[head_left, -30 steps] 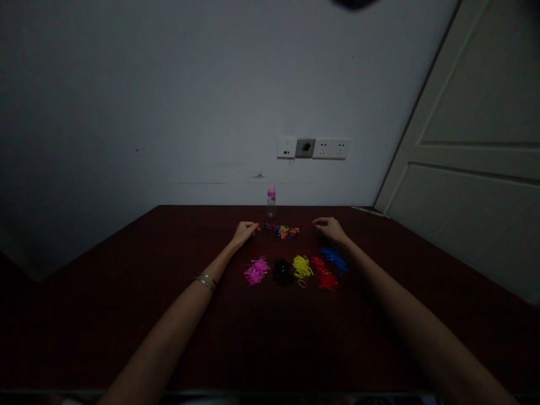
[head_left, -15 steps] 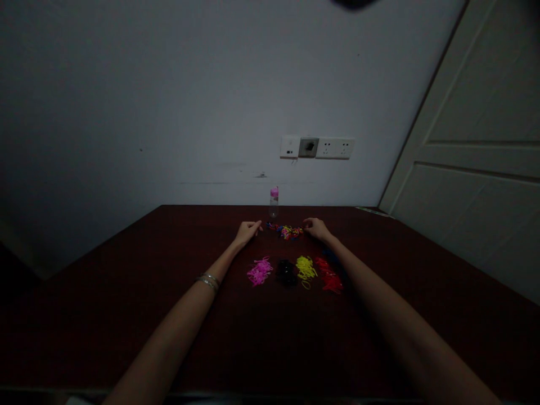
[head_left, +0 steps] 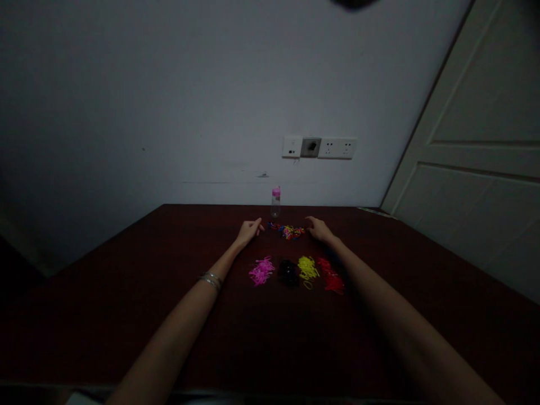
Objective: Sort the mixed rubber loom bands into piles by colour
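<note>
A mixed heap of small coloured elastic bands (head_left: pixel 292 232) lies towards the far side of the dark table. My left hand (head_left: pixel 250 230) rests just left of the heap, fingers loosely bent and a little apart, with nothing visible in them. At the heap's right end is my right hand (head_left: pixel 319 230), its thumb and forefinger parted; whether the fingertips touch a band is too dim to see. Closer to me lie sorted piles: pink bands (head_left: pixel 262 271), black bands (head_left: pixel 288 273), yellow bands (head_left: pixel 307 270) and red bands (head_left: pixel 331 275). My right forearm hides something blue beside the red pile.
Behind the heap stands a clear bottle with a pink top (head_left: pixel 275 203). The table (head_left: pixel 126 281) runs back to a pale wall (head_left: pixel 211 112) with sockets (head_left: pixel 336 148) on it. A panelled door (head_left: pixel 472 169) stands at the right.
The whole view has shifted slightly. My right hand's forefinger and thumb look a little further apart. The heap and the piles look unchanged.
</note>
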`<state>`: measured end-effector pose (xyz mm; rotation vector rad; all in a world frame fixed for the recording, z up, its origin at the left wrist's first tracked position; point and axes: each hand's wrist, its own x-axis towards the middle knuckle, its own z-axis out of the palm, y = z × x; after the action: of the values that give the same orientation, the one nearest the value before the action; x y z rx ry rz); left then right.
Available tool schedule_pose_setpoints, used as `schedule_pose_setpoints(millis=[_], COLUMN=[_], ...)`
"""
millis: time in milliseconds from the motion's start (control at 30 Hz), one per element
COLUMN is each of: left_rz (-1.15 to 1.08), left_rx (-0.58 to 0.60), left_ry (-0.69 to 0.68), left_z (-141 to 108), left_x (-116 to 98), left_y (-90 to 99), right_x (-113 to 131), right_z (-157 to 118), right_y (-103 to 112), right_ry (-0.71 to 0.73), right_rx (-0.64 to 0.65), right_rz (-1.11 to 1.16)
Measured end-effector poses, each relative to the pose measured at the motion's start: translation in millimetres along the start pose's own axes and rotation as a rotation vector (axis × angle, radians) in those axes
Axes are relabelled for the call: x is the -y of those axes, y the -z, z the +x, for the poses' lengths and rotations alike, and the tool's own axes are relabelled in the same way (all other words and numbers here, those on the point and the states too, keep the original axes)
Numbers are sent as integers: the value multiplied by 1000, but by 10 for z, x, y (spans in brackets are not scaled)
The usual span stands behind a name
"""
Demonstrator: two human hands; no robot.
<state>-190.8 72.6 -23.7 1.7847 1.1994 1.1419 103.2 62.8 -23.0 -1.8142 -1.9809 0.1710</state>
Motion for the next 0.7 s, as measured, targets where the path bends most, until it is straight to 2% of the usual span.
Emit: schedule_pose_setpoints(millis=[167, 300, 500, 700], left_rz=[-8, -10, -6, -8], left_rx=[-4, -6, 0, 0], left_ry=[18, 28, 23, 10], left_z=[8, 1, -6, -1], left_x=[3, -8, -18, -15], left_y=[0, 1, 0, -9], right_x=[-18, -67, -126, 7], right_z=[-88, -163, -397, -830], right_y=[157, 286, 390, 578], right_ry=[-11, 19, 135, 271], right_rx=[72, 70, 45, 58], right_rz=[-87, -114, 41, 177])
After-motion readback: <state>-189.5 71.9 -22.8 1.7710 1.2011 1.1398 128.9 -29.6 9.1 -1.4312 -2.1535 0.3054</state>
